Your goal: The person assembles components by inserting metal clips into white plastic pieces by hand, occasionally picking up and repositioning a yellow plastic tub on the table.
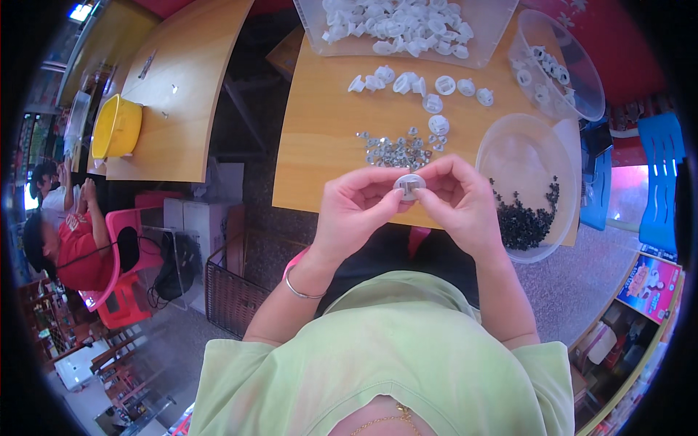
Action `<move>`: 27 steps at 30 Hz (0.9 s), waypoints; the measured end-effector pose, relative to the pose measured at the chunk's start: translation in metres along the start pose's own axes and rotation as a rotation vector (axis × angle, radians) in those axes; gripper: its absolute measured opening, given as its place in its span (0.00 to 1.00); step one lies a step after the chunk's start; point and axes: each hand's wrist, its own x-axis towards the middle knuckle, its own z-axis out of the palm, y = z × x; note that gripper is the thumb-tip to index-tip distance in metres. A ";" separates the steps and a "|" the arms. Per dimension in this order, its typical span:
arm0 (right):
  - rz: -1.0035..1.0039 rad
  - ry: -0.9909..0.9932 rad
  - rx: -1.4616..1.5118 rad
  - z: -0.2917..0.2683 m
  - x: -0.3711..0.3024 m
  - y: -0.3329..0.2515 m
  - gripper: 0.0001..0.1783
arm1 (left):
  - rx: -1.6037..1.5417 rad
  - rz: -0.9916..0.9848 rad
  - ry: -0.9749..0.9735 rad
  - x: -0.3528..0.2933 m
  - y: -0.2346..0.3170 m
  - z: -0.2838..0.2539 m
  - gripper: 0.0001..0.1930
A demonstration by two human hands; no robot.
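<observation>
Between my two hands, just over the near edge of the table, is a small round white plastic part (411, 186) with a metallic-looking piece at its middle. My left hand (358, 206) pinches it from the left with thumb and forefinger. From the right, my right hand (459, 206) grips the same part, thumb on its face. Right behind my fingers lies a pile of small shiny metal pieces (396, 151). Beyond that pile, several loose white plastic parts (445, 86) form a rough row on the tabletop.
A clear bin of white parts (400, 48) stands at the far edge. To the right are a clear tub with small black pieces (529, 145) and a round tub with white parts (582, 98). Leftward, another table (174, 73) bears a yellow basin (118, 125); people (76, 232) sit beside it.
</observation>
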 end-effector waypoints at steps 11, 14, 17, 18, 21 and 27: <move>-0.020 0.028 -0.194 -0.001 0.003 0.002 0.07 | 0.303 0.151 0.147 0.000 -0.003 0.009 0.12; -0.043 0.021 -0.257 0.000 0.003 0.003 0.07 | 0.422 0.195 0.146 0.000 -0.004 0.009 0.13; -0.113 0.031 -0.387 0.003 0.003 0.002 0.07 | 0.453 0.215 0.164 0.000 -0.005 0.008 0.13; -0.112 0.030 -0.387 0.004 0.004 0.003 0.07 | 0.476 0.206 0.154 0.000 -0.006 0.006 0.12; -0.137 0.021 -0.411 0.005 0.004 0.009 0.07 | 0.373 0.091 0.100 0.004 -0.005 -0.004 0.12; -0.101 0.031 -0.372 -0.008 0.016 0.010 0.10 | -0.099 -0.270 -0.009 0.019 0.007 -0.032 0.13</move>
